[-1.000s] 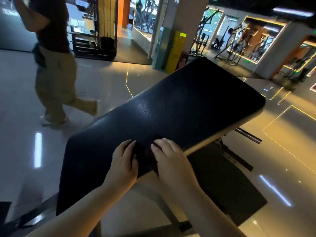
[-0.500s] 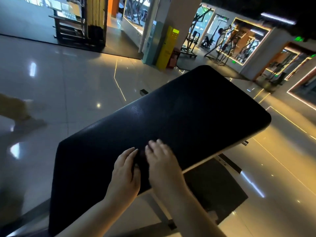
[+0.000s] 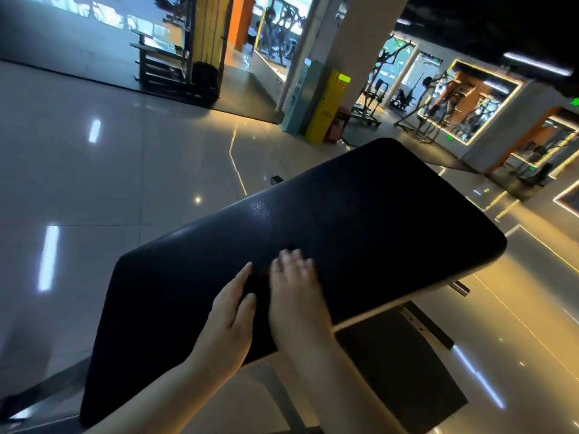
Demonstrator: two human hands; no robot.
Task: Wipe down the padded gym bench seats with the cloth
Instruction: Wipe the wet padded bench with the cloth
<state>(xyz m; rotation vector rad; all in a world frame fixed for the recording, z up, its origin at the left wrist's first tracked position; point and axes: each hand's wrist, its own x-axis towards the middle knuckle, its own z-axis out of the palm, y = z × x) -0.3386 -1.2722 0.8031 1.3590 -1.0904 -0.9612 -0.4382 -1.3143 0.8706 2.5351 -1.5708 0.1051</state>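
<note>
Wiping cloth [image 3: 260,278]: dark, hard to see, between both hands, near the close long edge of the bench seat [image 3: 376,220].
Left hand [image 3: 232,321]: flat, fingers straight, just beside the cloth.
Right hand [image 3: 294,289]: flat too, blurry, fingers spread.
Good way: press flat, push to the far corner, miss no edges.

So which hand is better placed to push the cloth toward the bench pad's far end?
Right hand, probably: it lies further up the bench pad, fingers pointing at the far end. The left hand sits slightly behind. The dark cloth barely shows between them.
</note>
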